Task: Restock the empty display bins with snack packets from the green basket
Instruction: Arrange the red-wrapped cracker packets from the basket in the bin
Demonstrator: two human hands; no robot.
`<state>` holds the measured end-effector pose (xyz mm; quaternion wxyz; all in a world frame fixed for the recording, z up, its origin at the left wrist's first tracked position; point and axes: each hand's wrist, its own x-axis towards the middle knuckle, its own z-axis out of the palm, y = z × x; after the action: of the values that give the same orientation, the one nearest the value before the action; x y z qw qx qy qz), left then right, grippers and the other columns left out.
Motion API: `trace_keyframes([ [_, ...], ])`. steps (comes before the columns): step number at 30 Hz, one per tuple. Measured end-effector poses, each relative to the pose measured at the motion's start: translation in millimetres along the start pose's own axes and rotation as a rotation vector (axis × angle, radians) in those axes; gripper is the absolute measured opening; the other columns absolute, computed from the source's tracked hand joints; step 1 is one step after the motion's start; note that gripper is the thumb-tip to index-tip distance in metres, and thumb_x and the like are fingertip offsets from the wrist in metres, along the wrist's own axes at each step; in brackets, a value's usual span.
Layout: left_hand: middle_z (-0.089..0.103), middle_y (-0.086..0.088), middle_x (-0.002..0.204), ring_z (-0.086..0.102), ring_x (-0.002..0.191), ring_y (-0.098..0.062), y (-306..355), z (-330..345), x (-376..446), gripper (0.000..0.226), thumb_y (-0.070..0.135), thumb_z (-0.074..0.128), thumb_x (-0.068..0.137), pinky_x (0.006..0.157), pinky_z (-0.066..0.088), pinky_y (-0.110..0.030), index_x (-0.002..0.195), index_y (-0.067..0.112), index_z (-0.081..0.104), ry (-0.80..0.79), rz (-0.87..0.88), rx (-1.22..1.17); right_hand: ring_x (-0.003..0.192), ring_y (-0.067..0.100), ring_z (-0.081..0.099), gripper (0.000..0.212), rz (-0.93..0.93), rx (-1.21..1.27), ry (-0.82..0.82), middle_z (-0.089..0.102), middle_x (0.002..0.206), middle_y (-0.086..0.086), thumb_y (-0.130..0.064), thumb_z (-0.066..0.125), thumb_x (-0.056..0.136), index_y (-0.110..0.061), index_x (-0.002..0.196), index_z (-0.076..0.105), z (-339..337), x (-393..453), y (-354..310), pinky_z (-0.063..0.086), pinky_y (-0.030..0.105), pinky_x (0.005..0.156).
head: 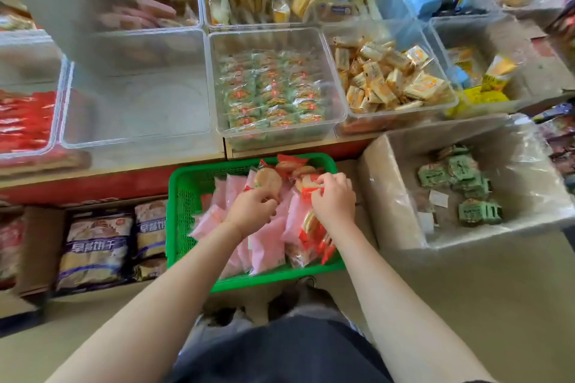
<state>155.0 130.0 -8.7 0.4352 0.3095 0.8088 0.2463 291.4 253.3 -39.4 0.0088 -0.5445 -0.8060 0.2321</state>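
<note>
both hands curled, left hand (252, 208), right hand (334, 198)

Basket (183, 196) before bins (137, 102); carton (382, 196) right of basket.

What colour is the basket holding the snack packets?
Green basket, best seen in the head view.

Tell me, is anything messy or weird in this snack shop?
One clear bin in the front row sits empty between full ones. Packets in the green basket lie jumbled, pink ones and red ones mixed, where the left hand and right hand dig in. Nothing looks spilled or broken.
</note>
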Motion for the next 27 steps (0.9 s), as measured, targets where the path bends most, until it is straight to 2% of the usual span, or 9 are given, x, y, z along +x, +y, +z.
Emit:
trace_keyframes([
  [4, 0.071, -0.002, 0.080, 0.069, 0.075, -0.021, 10.7, 17.0, 9.1, 0.023, 0.011, 0.049, 0.090, 0.078, 0.055, -0.033, 0.097, 0.014, 0.071, 0.032, -0.079, 0.021, 0.124, 0.038, 0.041, 0.070, 0.096, -0.115, -0.369, 0.036, 0.138, 0.012, -0.056, 0.058, 0.083, -0.028, 0.143, 0.036, -1.4, 22.3, 23.9, 0.037, 0.051, 0.102],
  [6, 0.070, -0.001, 0.081, 0.069, 0.076, -0.020, 13.4, 21.6, 14.9, 0.022, 0.012, 0.049, 0.092, 0.075, 0.054, -0.031, 0.096, 0.014, 0.070, 0.031, -0.121, 0.027, 0.128, 0.040, 0.038, 0.082, 0.077, -0.113, -0.438, 0.029, 0.144, 0.014, -0.058, 0.062, 0.081, -0.030, 0.149, 0.025, 6.1, 27.4, 28.1, 0.040, 0.052, 0.101],
  [8, 0.071, -0.002, 0.084, 0.068, 0.080, -0.020, 14.1, 26.1, 20.1, 0.022, 0.013, 0.048, 0.092, 0.074, 0.053, -0.030, 0.095, 0.012, 0.070, 0.017, -0.156, 0.031, 0.129, 0.039, 0.036, 0.080, 0.033, -0.102, -0.422, 0.026, 0.148, 0.015, -0.052, 0.065, 0.083, -0.029, 0.149, 0.026, 15.1, 30.7, 28.4, 0.043, 0.048, 0.100],
  [12, 0.072, 0.000, 0.085, 0.068, 0.080, -0.019, 9.2, 32.8, 25.0, 0.023, 0.015, 0.049, 0.091, 0.080, 0.056, -0.039, 0.098, 0.012, 0.071, 0.002, -0.209, 0.014, 0.132, 0.039, 0.033, 0.072, -0.002, -0.195, -0.387, 0.020, 0.154, 0.015, -0.037, 0.068, 0.086, -0.031, 0.147, 0.031, 27.5, 40.5, 20.5, 0.044, 0.045, 0.098],
  [16, 0.071, 0.002, 0.086, 0.069, 0.077, -0.016, 4.1, 39.4, 25.2, 0.024, 0.017, 0.048, 0.093, 0.077, 0.057, -0.038, 0.098, 0.015, 0.071, 0.006, -0.242, 0.014, 0.123, 0.033, 0.043, 0.054, -0.030, -0.211, -0.341, 0.038, 0.141, 0.010, -0.023, 0.062, 0.089, -0.031, 0.140, 0.045, 21.0, 57.7, 16.2, 0.045, 0.042, 0.093],
  [20, 0.070, 0.001, 0.087, 0.069, 0.078, -0.018, 4.3, 38.9, 30.0, 0.023, 0.017, 0.048, 0.093, 0.076, 0.056, -0.035, 0.101, 0.014, 0.070, 0.061, -0.246, -0.038, 0.105, 0.030, 0.058, 0.042, -0.094, -0.057, -0.319, 0.052, 0.118, 0.005, -0.039, 0.061, 0.089, -0.032, 0.130, 0.054, -6.2, 72.0, 17.8, 0.046, 0.037, 0.081],
  [23, 0.070, -0.002, 0.100, 0.066, 0.094, -0.022, 5.3, 38.2, 36.3, 0.023, 0.022, 0.056, 0.089, 0.085, 0.054, -0.041, 0.108, 0.014, 0.067, 0.229, -0.198, -0.020, 0.084, 0.017, 0.061, 0.032, -0.111, 0.227, -0.340, 0.063, 0.095, -0.005, -0.051, 0.063, 0.087, -0.027, 0.108, 0.062, -30.2, 72.1, 16.0, 0.049, 0.031, 0.069],
  [25, 0.061, 0.001, 0.121, 0.056, 0.113, -0.018, 8.3, 34.3, 36.6, 0.045, 0.029, 0.068, 0.084, 0.098, 0.048, -0.039, 0.127, 0.022, 0.057, 0.365, -0.060, -0.022, 0.082, 0.013, 0.062, 0.027, -0.099, 0.404, -0.439, 0.067, 0.090, -0.005, -0.047, 0.067, 0.086, -0.023, 0.099, 0.065, -39.0, 69.1, 12.2, 0.052, 0.029, 0.070],
  [27, 0.047, 0.005, 0.142, 0.038, 0.132, -0.015, 14.2, 24.6, 30.9, 0.079, 0.047, 0.077, 0.075, 0.113, 0.031, -0.035, 0.143, 0.029, 0.042, 0.384, 0.164, 0.048, 0.090, 0.015, 0.067, 0.029, -0.057, 0.549, -0.583, 0.072, 0.096, -0.004, -0.045, 0.069, 0.086, -0.023, 0.104, 0.069, -39.1, 65.4, 9.7, 0.056, 0.034, 0.082],
])
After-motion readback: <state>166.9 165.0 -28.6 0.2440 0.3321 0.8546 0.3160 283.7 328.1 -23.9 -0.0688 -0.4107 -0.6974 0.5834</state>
